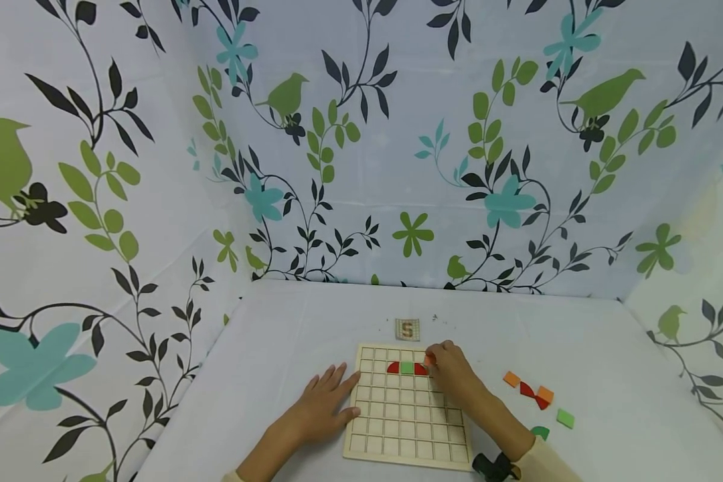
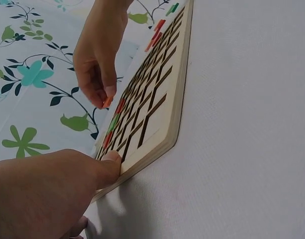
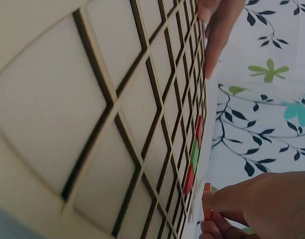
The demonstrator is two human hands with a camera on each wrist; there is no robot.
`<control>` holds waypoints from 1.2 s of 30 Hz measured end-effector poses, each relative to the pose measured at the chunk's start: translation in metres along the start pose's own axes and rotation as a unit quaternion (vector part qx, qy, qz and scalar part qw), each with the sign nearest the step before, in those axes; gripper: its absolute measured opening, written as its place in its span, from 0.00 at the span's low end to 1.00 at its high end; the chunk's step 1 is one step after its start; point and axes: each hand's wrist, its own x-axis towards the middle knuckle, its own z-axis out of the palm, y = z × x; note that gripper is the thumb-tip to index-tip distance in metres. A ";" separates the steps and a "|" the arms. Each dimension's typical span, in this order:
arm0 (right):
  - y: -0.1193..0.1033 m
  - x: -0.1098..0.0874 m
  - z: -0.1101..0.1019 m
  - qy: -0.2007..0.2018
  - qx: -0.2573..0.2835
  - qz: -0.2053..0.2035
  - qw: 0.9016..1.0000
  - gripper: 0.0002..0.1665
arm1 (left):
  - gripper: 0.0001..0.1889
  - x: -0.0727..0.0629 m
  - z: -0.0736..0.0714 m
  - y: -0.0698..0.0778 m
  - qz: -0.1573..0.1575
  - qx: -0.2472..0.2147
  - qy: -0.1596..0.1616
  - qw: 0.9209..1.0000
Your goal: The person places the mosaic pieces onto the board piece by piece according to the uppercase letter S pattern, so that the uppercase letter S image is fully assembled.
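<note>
A wooden grid board lies on the table, its squares divided by raised strips. In its second row from the back sit a red piece, a green square tile and another red piece, side by side. My right hand pinches an orange square tile between thumb and fingers, just above the board, right of the red piece. My left hand rests at the board's left edge with fingers spread; its thumb touches the rim.
Right of the board lie loose pieces: orange tiles, red pieces, a green tile and a darker green piece. A small card with a figure on it lies behind the board. Patterned cloth hangs around the table.
</note>
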 end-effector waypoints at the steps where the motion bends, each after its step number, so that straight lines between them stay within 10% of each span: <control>1: -0.003 0.001 0.004 -0.001 0.001 -0.015 1.000 0.11 | 0.38 0.000 0.000 0.000 0.000 0.000 0.000 1.000; 20: -0.034 0.004 0.040 -0.011 -0.014 -0.142 0.990 0.08 | 0.38 -0.001 -0.001 0.001 0.007 -0.003 0.007 1.000; 36: -0.033 -0.001 0.040 -0.021 -0.052 -0.158 0.986 0.05 | 0.37 -0.002 -0.001 0.002 0.006 -0.007 0.006 1.000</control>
